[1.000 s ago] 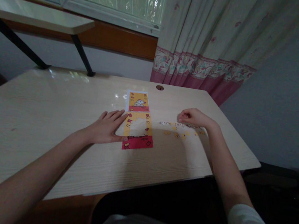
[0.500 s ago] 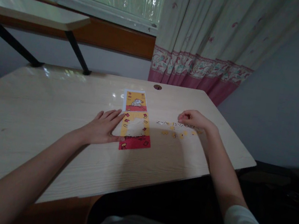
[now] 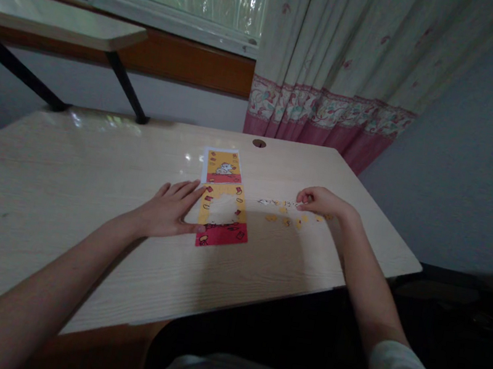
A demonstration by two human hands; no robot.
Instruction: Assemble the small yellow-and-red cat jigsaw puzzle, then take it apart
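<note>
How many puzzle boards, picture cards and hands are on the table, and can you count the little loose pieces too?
Puzzle frame: 1
Picture card: 1
Hands: 2, the left hand flat beside the frame, the right hand on the loose pieces
Loose pieces: too small and blurred to count
Total without the pieces: 4, all on the table

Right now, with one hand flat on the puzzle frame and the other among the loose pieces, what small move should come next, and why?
Probably pinch one loose piece with the right hand, whose fingertips already sit on the scatter. The left hand steadies the puzzle frame, whose middle looks unfilled.
</note>
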